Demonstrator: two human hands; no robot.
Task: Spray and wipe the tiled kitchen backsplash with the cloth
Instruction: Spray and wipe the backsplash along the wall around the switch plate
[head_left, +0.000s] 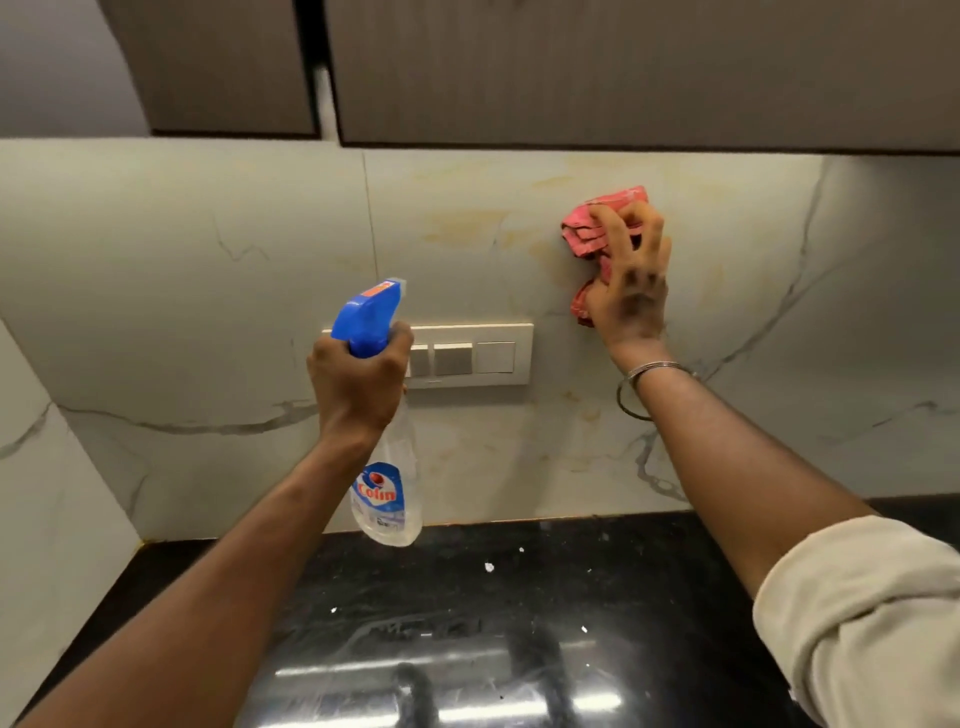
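The marble-look tiled backsplash (208, 312) fills the middle of the view, the black countertop (467, 623) below it at six o'clock. Near nine o'clock the left hand (358, 384) is curled round the neck of the clear spray bottle (387, 499) with a blue trigger head, upright, just in front of the switch plate (493, 358). At two o'clock the right hand (631, 291) clutches the bunched red cloth (587, 228) in bent fingers, pressing it against the tile.

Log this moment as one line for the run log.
left hand: grips spray bottle | right hand: holds red cloth against backsplash | cloth: above-right of switch panel
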